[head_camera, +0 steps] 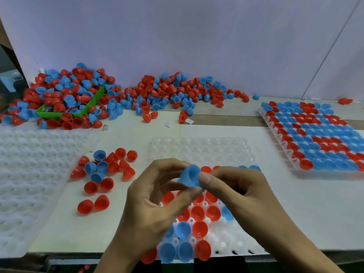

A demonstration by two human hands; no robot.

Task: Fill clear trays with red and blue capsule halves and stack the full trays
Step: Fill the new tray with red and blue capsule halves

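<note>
While both hands, left hand [157,196] and right hand [234,186], pinch one blue capsule half [190,175] above the part-filled clear tray [199,150], a slip could drop it among seated halves and knock them loose

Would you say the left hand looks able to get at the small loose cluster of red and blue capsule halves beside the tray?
Probably yes: the cluster lies uncovered just left of the left hand, though that hand holds a blue capsule half.
</note>
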